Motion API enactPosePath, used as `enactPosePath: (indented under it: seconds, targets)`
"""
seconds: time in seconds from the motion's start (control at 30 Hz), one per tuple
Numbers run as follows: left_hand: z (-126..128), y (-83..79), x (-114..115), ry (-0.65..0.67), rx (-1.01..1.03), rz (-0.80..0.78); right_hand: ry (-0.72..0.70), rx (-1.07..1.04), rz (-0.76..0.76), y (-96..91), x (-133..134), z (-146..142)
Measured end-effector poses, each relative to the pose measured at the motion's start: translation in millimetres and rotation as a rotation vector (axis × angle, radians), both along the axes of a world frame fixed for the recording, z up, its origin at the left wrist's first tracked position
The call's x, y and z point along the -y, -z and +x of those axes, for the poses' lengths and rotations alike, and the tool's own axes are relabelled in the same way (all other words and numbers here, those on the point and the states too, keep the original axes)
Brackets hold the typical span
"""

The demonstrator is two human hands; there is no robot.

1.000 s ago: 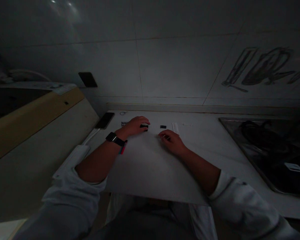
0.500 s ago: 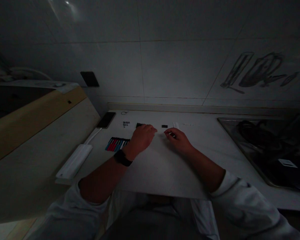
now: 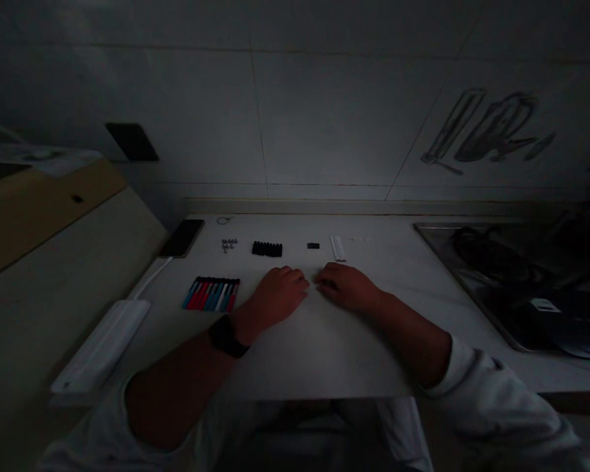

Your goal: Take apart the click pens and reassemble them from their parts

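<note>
My left hand [image 3: 281, 292] rests low over the white counter [image 3: 319, 354], fingers curled and close together. My right hand [image 3: 348, 286] faces it, closed in a pinch, its fingertips a small gap from the left ones. Whatever the fingers hold, if anything, is too small and dark to make out. Beyond the left hand lies a row of small black pieces [image 3: 267, 249]. A small dark block [image 3: 313, 246] sits past the gap between the hands. Thin white sticks [image 3: 337, 248] lie just beyond the right hand. Red, blue and white pen-like barrels [image 3: 211, 294] are lined up left of the left hand.
Small metallic pieces [image 3: 229, 244] and a thin loop [image 3: 224, 220] lie at the back left. A phone [image 3: 182, 237] is cabled to a white power strip [image 3: 101, 347]. Tiny pale pieces [image 3: 360, 239] lie back right. The sink [image 3: 472, 301] holds dark items.
Both hands have drawn back toward me and closer together, uncovering the row of black pieces. The camera view has shifted, so the counter items appear further left.
</note>
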State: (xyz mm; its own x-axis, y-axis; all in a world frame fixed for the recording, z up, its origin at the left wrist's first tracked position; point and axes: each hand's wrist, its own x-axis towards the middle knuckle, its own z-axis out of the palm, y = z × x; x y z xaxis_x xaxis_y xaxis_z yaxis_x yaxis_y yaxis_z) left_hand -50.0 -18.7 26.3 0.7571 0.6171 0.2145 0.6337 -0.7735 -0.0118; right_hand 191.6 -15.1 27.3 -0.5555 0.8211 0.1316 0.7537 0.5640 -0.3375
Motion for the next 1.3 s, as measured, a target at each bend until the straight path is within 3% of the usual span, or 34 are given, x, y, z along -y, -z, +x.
enactPosePath:
  seconds: [0.47, 1.3]
  targets:
    - [-4.4, 9.9, -7.1, 0.021, 0.022, -0.033, 0.008, 0.050, -0.023, -4.7, 2.0, -6.1]
    - [-8.0, 10.2, -8.4, 0.054, 0.086, -0.071, 0.000, 0.059, 0.018, 0.1, -0.3, -7.4]
